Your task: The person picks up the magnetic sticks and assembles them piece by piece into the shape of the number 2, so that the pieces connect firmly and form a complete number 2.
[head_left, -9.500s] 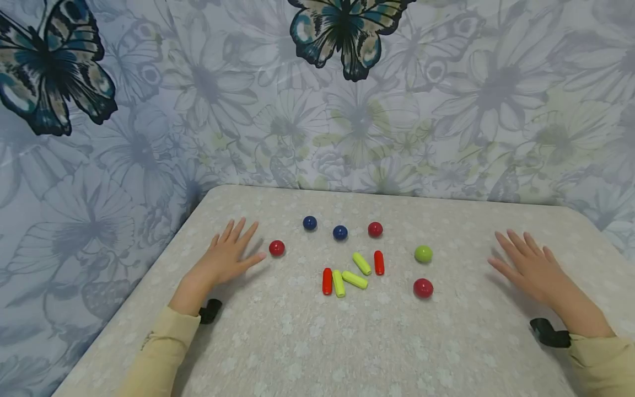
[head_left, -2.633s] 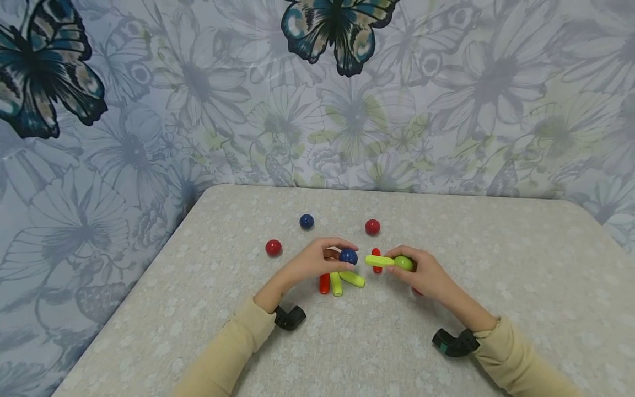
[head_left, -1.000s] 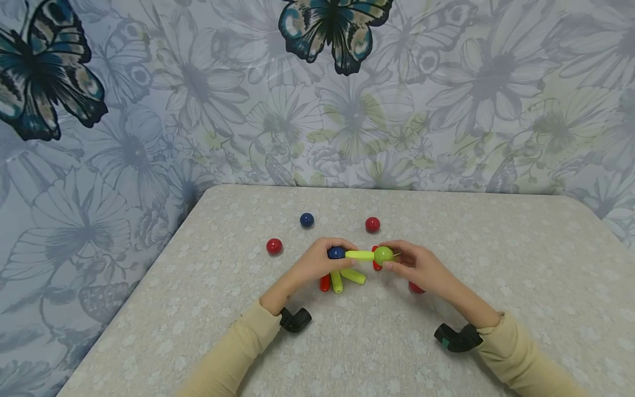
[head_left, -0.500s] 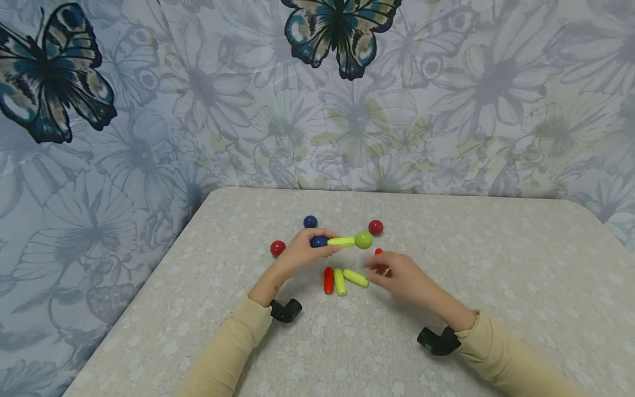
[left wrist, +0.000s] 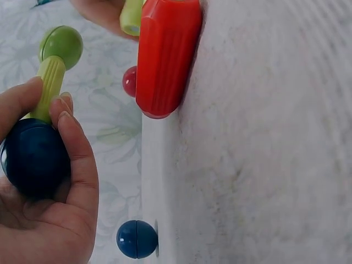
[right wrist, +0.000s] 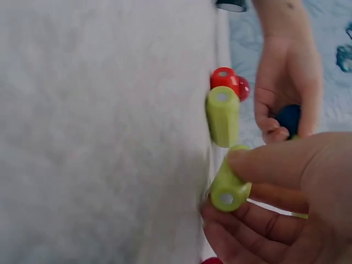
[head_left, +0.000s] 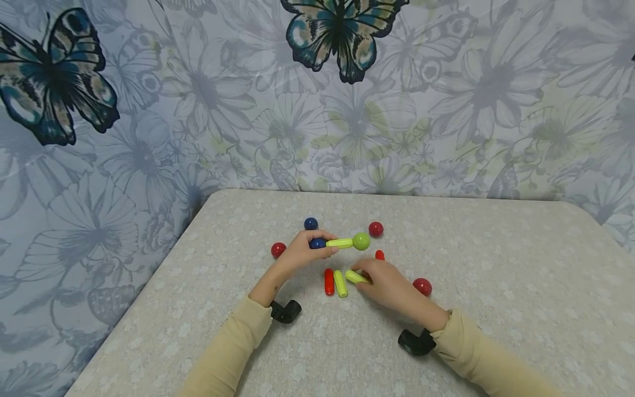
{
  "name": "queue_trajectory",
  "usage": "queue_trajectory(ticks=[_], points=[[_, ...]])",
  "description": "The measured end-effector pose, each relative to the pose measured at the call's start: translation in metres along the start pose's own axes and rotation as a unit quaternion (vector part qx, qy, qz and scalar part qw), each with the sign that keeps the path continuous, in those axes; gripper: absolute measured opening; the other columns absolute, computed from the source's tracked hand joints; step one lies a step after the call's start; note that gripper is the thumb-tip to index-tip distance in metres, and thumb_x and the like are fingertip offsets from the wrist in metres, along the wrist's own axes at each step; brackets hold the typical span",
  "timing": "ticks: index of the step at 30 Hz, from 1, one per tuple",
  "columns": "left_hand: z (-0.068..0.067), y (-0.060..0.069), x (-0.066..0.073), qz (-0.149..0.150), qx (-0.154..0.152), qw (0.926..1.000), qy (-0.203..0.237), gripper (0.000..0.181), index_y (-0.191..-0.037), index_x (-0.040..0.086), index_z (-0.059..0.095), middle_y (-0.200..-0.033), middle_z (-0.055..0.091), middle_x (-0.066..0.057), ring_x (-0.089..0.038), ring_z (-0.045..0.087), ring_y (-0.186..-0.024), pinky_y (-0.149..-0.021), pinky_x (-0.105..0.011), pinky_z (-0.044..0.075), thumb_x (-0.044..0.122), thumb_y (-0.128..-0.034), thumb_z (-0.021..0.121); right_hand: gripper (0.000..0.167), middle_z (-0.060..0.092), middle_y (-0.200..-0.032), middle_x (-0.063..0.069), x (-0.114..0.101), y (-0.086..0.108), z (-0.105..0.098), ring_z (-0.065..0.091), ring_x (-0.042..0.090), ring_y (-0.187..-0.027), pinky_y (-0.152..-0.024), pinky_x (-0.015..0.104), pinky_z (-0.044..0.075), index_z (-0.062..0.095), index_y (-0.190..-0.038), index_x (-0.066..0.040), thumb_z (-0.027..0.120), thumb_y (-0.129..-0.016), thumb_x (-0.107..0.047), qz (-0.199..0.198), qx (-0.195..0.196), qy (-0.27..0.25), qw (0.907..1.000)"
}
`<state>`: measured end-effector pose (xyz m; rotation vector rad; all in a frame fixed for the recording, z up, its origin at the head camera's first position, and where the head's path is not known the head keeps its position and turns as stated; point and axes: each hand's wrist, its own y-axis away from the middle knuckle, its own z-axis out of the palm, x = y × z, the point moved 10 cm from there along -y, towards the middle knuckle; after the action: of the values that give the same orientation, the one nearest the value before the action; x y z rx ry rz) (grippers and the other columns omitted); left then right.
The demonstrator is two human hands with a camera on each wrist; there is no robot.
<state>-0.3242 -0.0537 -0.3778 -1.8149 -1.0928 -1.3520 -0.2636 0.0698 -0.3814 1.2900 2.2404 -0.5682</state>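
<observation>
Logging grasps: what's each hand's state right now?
Left hand: holding joined blue ball, yellow rod and green ball.
Right hand: pinching a loose yellow rod.

butterfly 1, upper left, cut by left edge | butterfly 2, top centre, cut by top edge | pale flowered wall, upper half | beige table, lower half

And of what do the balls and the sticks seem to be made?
Balls: glossy, perhaps hard plastic or painted metal; they catch bright highlights. Sticks: probably moulded plastic, semi-gloss, from their even colour and ridged sides; the grey end discs could be metal.
</observation>
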Motion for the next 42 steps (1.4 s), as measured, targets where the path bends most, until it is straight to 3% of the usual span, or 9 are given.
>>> queue_trajectory(ticks=[3, 6, 10, 13, 17, 25, 29, 35, 42], points=[[0.0, 0.0, -0.002, -0.001, 0.003, 1.0, 0.001, 0.03, -0.113, -0.002, 0.064, -0.101, 0.062, -0.01, -0.021, 0.057, -0.079, -0.082, -0.054, 0.045, 0.012, -0.0872, 0.068, 0.036, 0.057, -0.079, -0.001, 0.01, 0.007, 0.0, 0.053, 0.013, -0.066, -0.06, 0.028, 0.046, 0.059, -0.121, 0.0, 0.066, -0.085, -0.005, 0.013, -0.015, -0.081, 0.9965], [0.0, 0.001, -0.003, -0.001, 0.006, 1.0, -0.003, 0.03, -0.113, 0.001, 0.065, -0.101, 0.062, -0.009, -0.021, 0.057, -0.08, -0.082, -0.051, 0.046, 0.015, -0.087, 0.069, 0.04, 0.057, -0.088, 0.007, 0.02, 0.014, 0.003, 0.061, 0.018, -0.075, -0.067, 0.029, 0.052, 0.05, -0.129, 0.003, 0.06, -0.09, -0.004, 0.044, -0.039, -0.218, 0.9742], [0.0, 0.001, -0.004, 0.005, 0.002, 0.9999, -0.01, 0.029, -0.112, 0.004, 0.066, -0.102, 0.063, -0.008, -0.021, 0.057, -0.081, -0.079, -0.046, 0.048, 0.017, -0.0868, 0.069, 0.046, 0.053, -0.098, 0.018, 0.028, 0.021, 0.012, 0.064, 0.03, -0.092, -0.079, 0.036, 0.051, 0.036, -0.137, 0.009, 0.052, -0.096, -0.005, 0.099, -0.07, -0.416, 0.9012], [0.0, 0.001, -0.004, 0.012, -0.003, 0.9998, -0.014, 0.027, -0.11, 0.004, 0.066, -0.104, 0.062, -0.008, -0.022, 0.056, -0.082, -0.078, -0.043, 0.049, 0.017, -0.0868, 0.069, 0.05, 0.053, -0.104, 0.022, 0.029, 0.025, 0.018, 0.062, 0.032, -0.099, -0.086, 0.038, 0.047, 0.028, -0.139, 0.009, 0.05, -0.097, -0.008, 0.124, -0.083, -0.505, 0.8499], [0.001, 0.0, -0.004, 0.013, -0.01, 0.9996, -0.025, 0.026, -0.109, 0.005, 0.067, -0.106, 0.061, -0.007, -0.023, 0.056, -0.083, -0.077, -0.04, 0.049, 0.018, -0.0866, 0.069, 0.05, 0.055, -0.109, 0.021, 0.029, 0.026, 0.023, 0.06, 0.03, -0.102, -0.09, 0.038, 0.044, 0.028, -0.138, 0.01, 0.05, -0.098, -0.01, 0.137, -0.085, -0.561, 0.8116], [0.003, -0.001, -0.007, 0.008, -0.025, 0.999, -0.034, 0.028, -0.111, 0.002, 0.066, -0.107, 0.06, -0.009, -0.021, 0.057, -0.083, -0.076, -0.034, 0.049, 0.017, -0.0876, 0.068, 0.049, 0.056, -0.113, 0.02, 0.03, 0.025, 0.027, 0.059, 0.029, -0.105, -0.092, 0.039, 0.042, 0.026, -0.138, 0.009, 0.049, -0.098, -0.009, 0.137, -0.088, -0.61, 0.7758], [0.005, -0.001, -0.005, 0.012, -0.039, 0.9988, -0.028, 0.028, -0.112, -0.001, 0.065, -0.109, 0.06, -0.011, -0.019, 0.057, -0.083, -0.075, -0.03, 0.049, 0.012, -0.0873, 0.067, 0.05, 0.057, -0.114, 0.02, 0.03, 0.025, 0.028, 0.059, 0.028, -0.106, -0.092, 0.038, 0.042, 0.025, -0.138, 0.009, 0.049, -0.098, -0.008, 0.131, -0.087, -0.618, 0.7708], [0.009, 0.01, 0.019, 0.024, -0.055, 0.9979, -0.024, 0.027, -0.11, -0.007, 0.063, -0.107, 0.06, -0.014, -0.018, 0.058, -0.082, -0.074, -0.03, 0.05, 0.006, -0.0863, 0.066, 0.05, 0.055, -0.12, 0.021, 0.034, 0.025, 0.028, 0.057, 0.027, -0.109, -0.093, 0.036, 0.042, 0.025, -0.138, 0.009, 0.049, -0.098, -0.01, 0.132, -0.076, -0.622, 0.7677], [0.017, 0.001, -0.008, 0.033, -0.074, 0.9953, -0.054, 0.025, -0.108, 0.002, 0.067, -0.105, 0.063, -0.004, -0.018, 0.056, -0.092, -0.081, -0.031, 0.047, 0.013, -0.0862, 0.069, 0.057, 0.048, -0.13, 0.024, 0.034, 0.028, 0.033, 0.055, 0.029, -0.112, -0.093, 0.038, 0.042, 0.013, -0.146, 0.0, 0.045, -0.099, -0.009, 0.129, -0.078, -0.635, 0.7579]])
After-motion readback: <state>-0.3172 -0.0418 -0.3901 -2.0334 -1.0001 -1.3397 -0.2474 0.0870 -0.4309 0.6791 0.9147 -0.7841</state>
